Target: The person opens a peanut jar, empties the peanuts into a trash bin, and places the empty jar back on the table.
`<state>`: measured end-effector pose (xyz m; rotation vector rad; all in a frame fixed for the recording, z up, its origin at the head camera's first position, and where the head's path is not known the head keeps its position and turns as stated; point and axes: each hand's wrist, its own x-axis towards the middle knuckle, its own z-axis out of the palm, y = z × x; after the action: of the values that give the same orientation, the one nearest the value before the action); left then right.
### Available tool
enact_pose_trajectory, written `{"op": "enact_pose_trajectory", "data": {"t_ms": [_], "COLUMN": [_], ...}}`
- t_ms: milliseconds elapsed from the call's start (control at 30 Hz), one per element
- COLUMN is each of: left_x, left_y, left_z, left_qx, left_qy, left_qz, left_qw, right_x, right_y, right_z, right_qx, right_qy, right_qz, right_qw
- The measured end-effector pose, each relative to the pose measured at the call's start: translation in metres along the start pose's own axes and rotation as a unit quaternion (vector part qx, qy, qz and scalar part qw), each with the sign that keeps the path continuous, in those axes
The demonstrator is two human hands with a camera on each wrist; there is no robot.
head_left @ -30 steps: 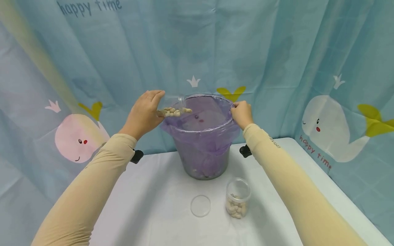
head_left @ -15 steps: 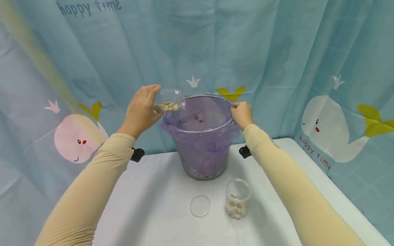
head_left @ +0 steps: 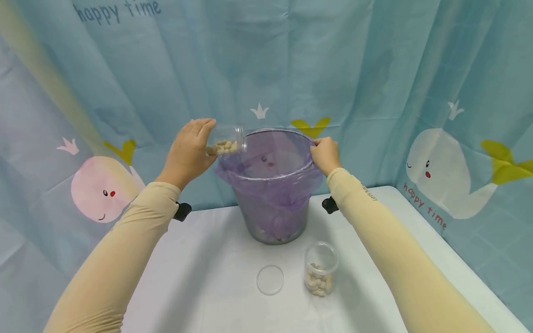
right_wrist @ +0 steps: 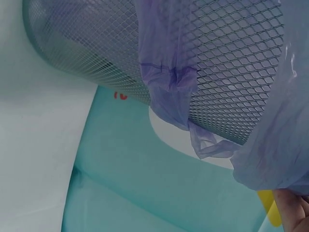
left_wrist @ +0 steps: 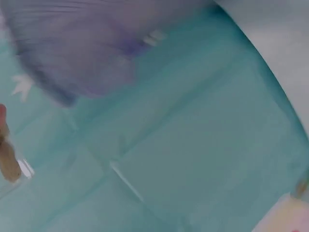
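Observation:
In the head view my left hand [head_left: 189,150] grips a clear jar [head_left: 226,127] lying nearly on its side, its mouth facing right at the bin's left rim. Beige pieces that look like peanuts [head_left: 226,147] lie along its lower side. A purple plastic bag [head_left: 287,192] lines a mesh wastebasket [head_left: 256,222] and folds over its rim. My right hand [head_left: 326,155] pinches bag and rim on the right. The left wrist view is blurred, with only a finger [left_wrist: 8,162] at its left edge. Fingers [right_wrist: 291,208] show at the right wrist view's lower right corner.
A second clear jar [head_left: 320,259], part filled with similar pieces, stands uncovered on the white table [head_left: 229,305] in front of the wastebasket. Left of it lies a round clear lid [head_left: 270,280]. A blue patterned curtain [head_left: 200,69] hangs close behind the table.
My left hand has shifted slightly left with the jar, rising and then dipping a little. Pieces that stuck out of its mouth now lie inside. My right hand holds the same place.

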<state>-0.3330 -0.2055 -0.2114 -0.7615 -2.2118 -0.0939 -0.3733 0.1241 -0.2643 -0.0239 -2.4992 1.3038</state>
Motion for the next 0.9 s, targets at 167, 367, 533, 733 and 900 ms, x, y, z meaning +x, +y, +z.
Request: {"op": "enact_pose_trajectory", "data": {"t_ms": [167, 367, 533, 733, 900], "left_x": [-0.001, 0.003, 0.003, 0.005, 0.0], "left_y": [0.0, -0.001, 0.001, 0.001, 0.002], "left_z": [0.001, -0.005, -0.006, -0.003, 0.006], "left_qx": [-0.002, 0.014, 0.013, 0.019, 0.009], "left_qy": [-0.013, 0.05, -0.001, 0.032, -0.016], "left_qz": [0.018, 0.016, 0.024, 0.028, 0.048], "left_qw": [0.9998, 0.9985, 0.9996, 0.9989, 0.9987], "right_x": [0.0, 0.0, 0.001, 0.001, 0.001], "right_y": [-0.001, -0.003, -0.002, 0.0, 0.001], "right_z": [0.0, 0.001, 0.002, 0.0, -0.001], "right_qx": [0.003, 0.004, 0.004, 0.002, 0.001], "right_qy": [-0.002, -0.006, -0.003, -0.003, -0.003], "right_qz": [0.004, 0.006, 0.008, 0.002, 0.005], "right_qw": [1.0, 1.0, 1.0, 1.0, 1.0]}}
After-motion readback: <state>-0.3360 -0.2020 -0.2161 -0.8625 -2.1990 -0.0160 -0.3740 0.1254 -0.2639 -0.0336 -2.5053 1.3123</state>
